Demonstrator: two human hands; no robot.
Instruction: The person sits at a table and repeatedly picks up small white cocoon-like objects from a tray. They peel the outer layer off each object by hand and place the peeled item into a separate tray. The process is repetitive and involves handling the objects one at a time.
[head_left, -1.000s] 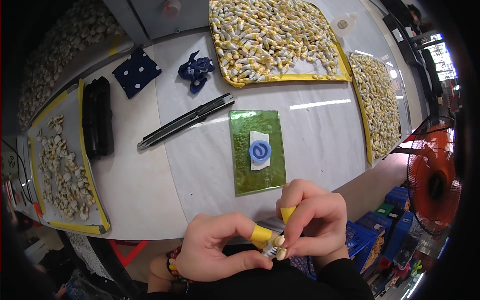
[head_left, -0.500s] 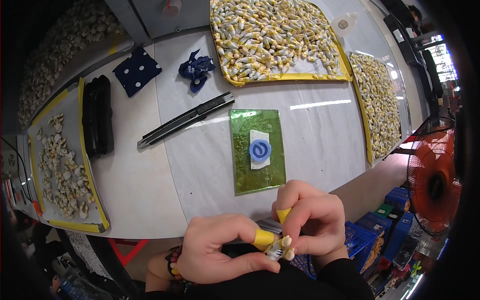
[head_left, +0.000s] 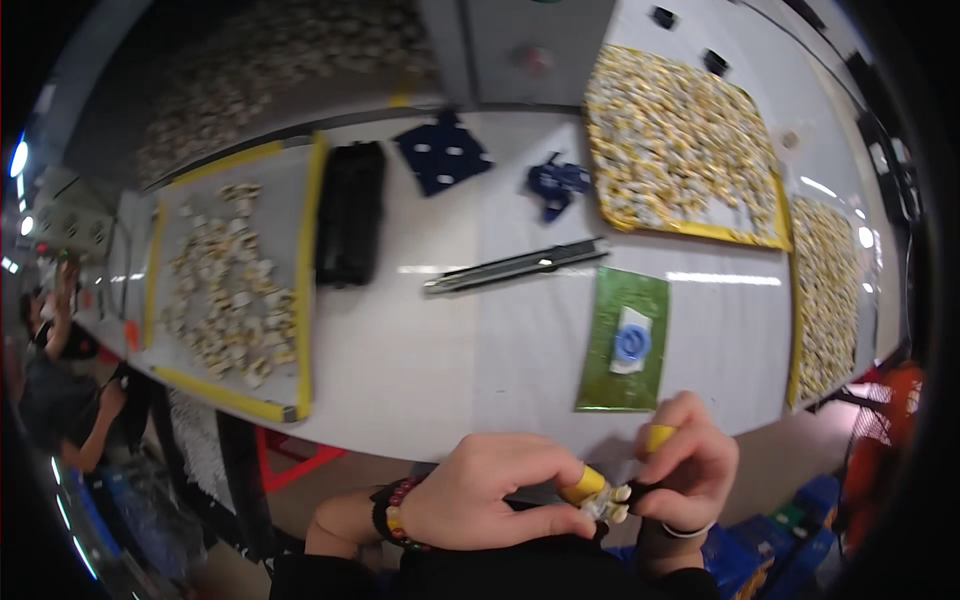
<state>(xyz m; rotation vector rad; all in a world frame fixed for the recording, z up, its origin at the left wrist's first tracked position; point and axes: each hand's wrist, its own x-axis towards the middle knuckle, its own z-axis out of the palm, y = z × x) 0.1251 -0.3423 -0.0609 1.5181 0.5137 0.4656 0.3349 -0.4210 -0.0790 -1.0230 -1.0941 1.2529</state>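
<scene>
1. Holding a small pale part (head_left: 607, 502) between them, both hands meet at the near edge of the white table (head_left: 430, 350), low in the picture.
2. The left hand (head_left: 490, 490) curls its fingers around the small part and pinches it from the left side. Its thumb tip wears a yellow finger cover (head_left: 583, 485).
3. The left wrist wears a bead bracelet (head_left: 395, 512) with red and dark beads.
4. The right hand (head_left: 690, 470) is bent in a loose fist and pinches the same small part from the right side. One of its fingers also has a yellow cover (head_left: 659, 437).
5. The small part is too tiny and blurry to tell its shape well. It sits just off the table edge, near the person's body.
6. A green mat (head_left: 625, 340) lies on the table just beyond the hands. A white piece with a blue ring (head_left: 631, 342) rests on it.
7. A long dark tool (head_left: 515, 268) lies farther back, past the mat.
8. A black case (head_left: 350, 212) lies to the left, beside a yellow-edged tray of pale pieces (head_left: 225, 290).
9. Two more trays of gold and white pieces (head_left: 675, 150) sit at the far right.
</scene>
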